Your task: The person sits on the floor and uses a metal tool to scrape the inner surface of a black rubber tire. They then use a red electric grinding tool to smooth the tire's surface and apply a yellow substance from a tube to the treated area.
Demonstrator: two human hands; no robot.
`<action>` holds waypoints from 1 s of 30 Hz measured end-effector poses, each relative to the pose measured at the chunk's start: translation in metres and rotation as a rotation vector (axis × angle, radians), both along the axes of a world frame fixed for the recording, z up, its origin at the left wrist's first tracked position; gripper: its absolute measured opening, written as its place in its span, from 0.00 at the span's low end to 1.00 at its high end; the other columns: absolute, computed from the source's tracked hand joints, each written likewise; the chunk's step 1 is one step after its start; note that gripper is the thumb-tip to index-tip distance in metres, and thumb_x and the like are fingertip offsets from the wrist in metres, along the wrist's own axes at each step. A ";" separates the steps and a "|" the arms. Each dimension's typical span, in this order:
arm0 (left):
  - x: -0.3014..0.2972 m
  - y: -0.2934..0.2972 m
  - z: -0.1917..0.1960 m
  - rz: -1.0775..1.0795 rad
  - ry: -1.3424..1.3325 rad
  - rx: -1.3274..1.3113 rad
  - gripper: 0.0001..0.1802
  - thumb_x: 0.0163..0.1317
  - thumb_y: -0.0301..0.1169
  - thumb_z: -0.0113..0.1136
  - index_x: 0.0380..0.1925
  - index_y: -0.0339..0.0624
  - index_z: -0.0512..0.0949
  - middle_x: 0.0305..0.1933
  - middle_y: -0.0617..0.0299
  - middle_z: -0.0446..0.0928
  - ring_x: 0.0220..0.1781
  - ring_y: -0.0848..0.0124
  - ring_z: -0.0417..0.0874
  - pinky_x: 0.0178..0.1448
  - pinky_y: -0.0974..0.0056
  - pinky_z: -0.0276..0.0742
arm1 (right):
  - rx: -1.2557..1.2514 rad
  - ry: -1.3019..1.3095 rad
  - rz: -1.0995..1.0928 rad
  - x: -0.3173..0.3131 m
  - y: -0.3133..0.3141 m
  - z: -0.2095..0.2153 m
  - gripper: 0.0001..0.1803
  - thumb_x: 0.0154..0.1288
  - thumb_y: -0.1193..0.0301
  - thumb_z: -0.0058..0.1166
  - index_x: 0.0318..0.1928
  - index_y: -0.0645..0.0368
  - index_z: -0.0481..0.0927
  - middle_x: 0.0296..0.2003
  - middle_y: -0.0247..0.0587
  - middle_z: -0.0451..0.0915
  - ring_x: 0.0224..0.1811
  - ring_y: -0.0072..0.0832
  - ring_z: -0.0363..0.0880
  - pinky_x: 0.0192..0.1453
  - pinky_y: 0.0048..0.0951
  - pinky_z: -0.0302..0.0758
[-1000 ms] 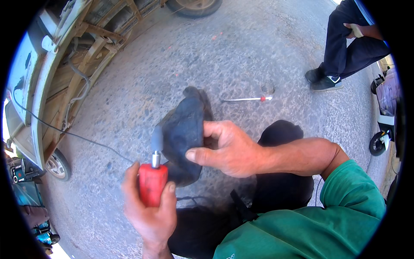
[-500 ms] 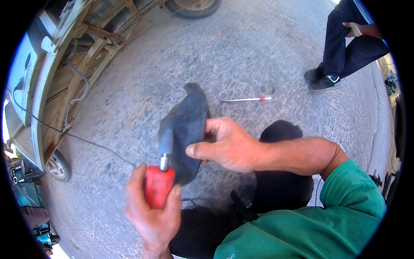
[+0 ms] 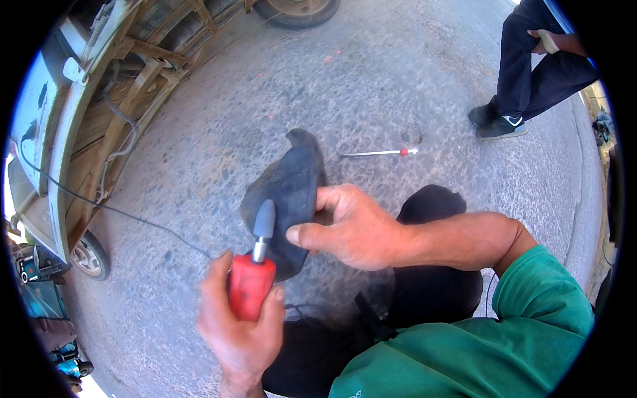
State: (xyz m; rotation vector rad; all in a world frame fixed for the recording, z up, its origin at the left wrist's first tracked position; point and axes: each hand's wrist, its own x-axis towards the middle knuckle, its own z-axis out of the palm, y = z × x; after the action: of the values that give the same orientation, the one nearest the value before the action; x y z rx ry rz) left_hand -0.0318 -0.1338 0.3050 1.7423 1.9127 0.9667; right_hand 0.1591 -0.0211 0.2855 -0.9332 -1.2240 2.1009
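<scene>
My left hand (image 3: 240,338) is wrapped round a red die grinder (image 3: 251,287). A pointed grey grinding stone (image 3: 265,219) sticks up from its metal collet. My right hand (image 3: 352,227) pinches a curved piece of black rubber (image 3: 285,180) by its right edge, thumb on the near face. The stone stands in front of the rubber's lower left part; I cannot tell whether the two touch. A dark cord (image 3: 142,221) runs from the left toward the grinder, and its end is hidden by my left hand.
A thin metal rod with a red band (image 3: 378,153) lies on the rough pavement (image 3: 371,86). A vehicle body with an exposed frame (image 3: 136,93) stands at the left. Far right, another person (image 3: 524,73) stands or sits in dark trousers. Power tools (image 3: 33,265) lie at the left edge.
The grinder in my left hand has moved slightly right and down, its stone now tilted a little to the right. The rubber piece has turned slightly in my right hand.
</scene>
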 end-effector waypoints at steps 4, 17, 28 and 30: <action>0.001 -0.002 -0.001 0.004 -0.012 -0.035 0.34 0.55 0.25 0.70 0.63 0.33 0.72 0.51 0.48 0.81 0.51 0.60 0.84 0.58 0.57 0.79 | 0.019 -0.033 0.012 0.001 0.000 0.002 0.14 0.72 0.75 0.55 0.53 0.70 0.80 0.46 0.45 0.84 0.48 0.26 0.84 0.56 0.32 0.82; 0.001 -0.001 0.003 0.058 -0.079 -0.026 0.34 0.54 0.23 0.69 0.64 0.32 0.72 0.54 0.48 0.79 0.55 0.60 0.81 0.62 0.57 0.76 | 0.001 0.031 0.002 0.001 -0.001 -0.002 0.16 0.71 0.75 0.55 0.55 0.71 0.78 0.48 0.45 0.84 0.51 0.25 0.82 0.59 0.31 0.80; -0.004 0.001 -0.004 0.004 0.003 0.004 0.38 0.51 0.27 0.76 0.63 0.30 0.72 0.50 0.43 0.81 0.49 0.51 0.86 0.55 0.55 0.82 | 0.095 0.056 0.011 -0.003 -0.004 -0.007 0.15 0.70 0.76 0.55 0.55 0.69 0.79 0.48 0.43 0.84 0.52 0.25 0.82 0.61 0.31 0.80; -0.003 0.001 -0.002 -0.054 0.073 0.017 0.38 0.51 0.26 0.76 0.63 0.30 0.72 0.50 0.43 0.81 0.49 0.51 0.87 0.55 0.55 0.82 | 0.102 0.045 0.016 -0.003 -0.003 -0.009 0.15 0.70 0.76 0.55 0.55 0.69 0.79 0.48 0.43 0.84 0.52 0.25 0.82 0.60 0.31 0.80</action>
State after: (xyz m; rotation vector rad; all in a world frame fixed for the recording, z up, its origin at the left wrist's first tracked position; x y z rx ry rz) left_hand -0.0348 -0.1330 0.3033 1.8532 1.8967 0.9148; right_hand 0.1557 -0.0243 0.2766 -0.8292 -1.3069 2.0395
